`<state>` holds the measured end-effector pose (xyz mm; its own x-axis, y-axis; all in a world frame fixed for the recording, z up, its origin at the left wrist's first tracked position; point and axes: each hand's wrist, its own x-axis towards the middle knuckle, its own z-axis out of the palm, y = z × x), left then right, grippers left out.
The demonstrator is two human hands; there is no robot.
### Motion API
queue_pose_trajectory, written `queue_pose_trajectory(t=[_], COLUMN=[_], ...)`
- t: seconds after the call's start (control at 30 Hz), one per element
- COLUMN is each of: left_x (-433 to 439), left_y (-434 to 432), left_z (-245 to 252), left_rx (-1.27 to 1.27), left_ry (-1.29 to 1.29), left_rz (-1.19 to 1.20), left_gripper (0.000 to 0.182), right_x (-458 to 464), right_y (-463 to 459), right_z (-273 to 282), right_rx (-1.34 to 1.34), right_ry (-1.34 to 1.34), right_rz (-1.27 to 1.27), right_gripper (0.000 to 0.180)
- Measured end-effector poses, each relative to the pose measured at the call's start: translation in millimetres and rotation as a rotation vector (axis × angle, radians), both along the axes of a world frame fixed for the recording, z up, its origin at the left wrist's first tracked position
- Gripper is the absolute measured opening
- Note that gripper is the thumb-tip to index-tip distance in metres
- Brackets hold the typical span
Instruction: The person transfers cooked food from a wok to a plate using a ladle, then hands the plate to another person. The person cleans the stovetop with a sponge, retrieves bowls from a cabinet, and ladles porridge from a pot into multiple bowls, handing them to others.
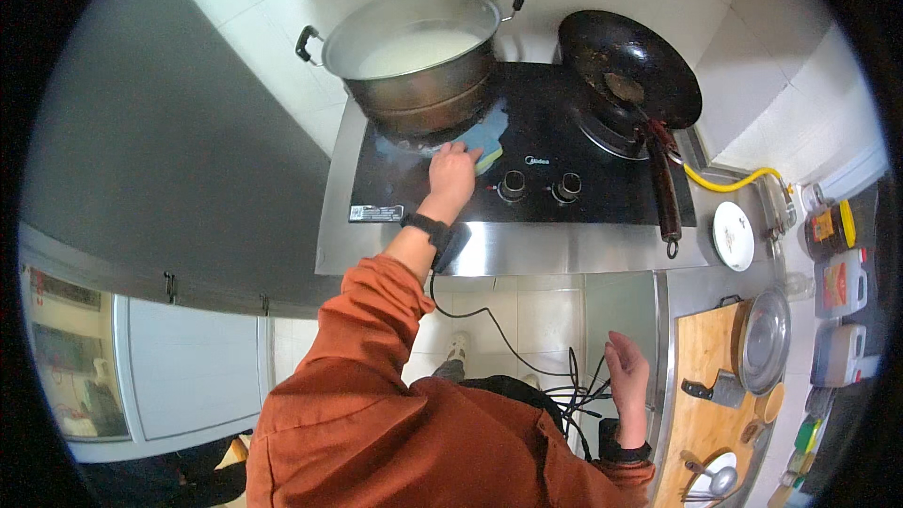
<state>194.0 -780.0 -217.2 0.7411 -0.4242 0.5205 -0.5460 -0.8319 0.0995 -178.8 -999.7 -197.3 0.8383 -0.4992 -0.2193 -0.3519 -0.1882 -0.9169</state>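
Observation:
My left hand (pixel 453 173) presses a blue cloth (pixel 487 132) against the left part of the black glass gas stove (pixel 536 204), just in front of a large two-handled steel pot (pixel 423 88). A yellow-green edge shows beside my fingers. Pale liquid fills part of the pot, and whitish wet smears mark the glass near its base. Two control knobs (pixel 513 185) sit to the right of this hand. My right hand (pixel 626 370) hangs low near the counter's edge, fingers bent, touching nothing that I can see.
A black wok (pixel 628 63) with a spatula rests on the right burner, its handle (pixel 664 197) reaching over the front. Right of it are a yellow hose (pixel 734 185) and a white dish (pixel 734 236). A cleaver (pixel 726 389) lies on a wooden board (pixel 688 409). Black cables (pixel 571 395) hang near my body.

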Motion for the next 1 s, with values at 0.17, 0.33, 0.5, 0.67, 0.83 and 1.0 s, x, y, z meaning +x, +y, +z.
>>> queue_pose_trajectory(t=[0.17,0.33,0.5,0.67,0.83,1.0], left_x=[13.7,2.5,-0.9,16.5,14.9,5.9], left_y=[9.2,48.3,49.2,-5.6,-17.6,30.4], left_z=[2.5,5.4,6.3,16.3,9.1,7.6], left_rx=[0.053,-0.041,-0.158,-0.179,0.093,-0.033], left_ry=[-0.011,-0.096,0.074,0.031,0.016,-0.056], left_rz=[-0.057,-0.008,-0.002,-0.032,-0.066,-0.084], left_gripper=[0.016,0.013,0.021,0.019,0.018,0.019], right_x=[5.9,11.4,17.9,23.3,16.4,14.3], right_y=[-2.0,-3.2,-0.2,1.6,-1.3,-6.3], right_z=[1.3,3.9,4.8,6.9,5.6,7.5], right_rx=[-0.025,-0.102,-0.03,-0.035,-0.047,0.02], right_ry=[-0.014,0.041,-0.014,-0.007,-0.048,-0.01], right_rz=[0.022,0.01,0.019,0.016,-0.033,-0.048], right_gripper=[0.029,0.03,0.029,0.027,0.027,0.03])
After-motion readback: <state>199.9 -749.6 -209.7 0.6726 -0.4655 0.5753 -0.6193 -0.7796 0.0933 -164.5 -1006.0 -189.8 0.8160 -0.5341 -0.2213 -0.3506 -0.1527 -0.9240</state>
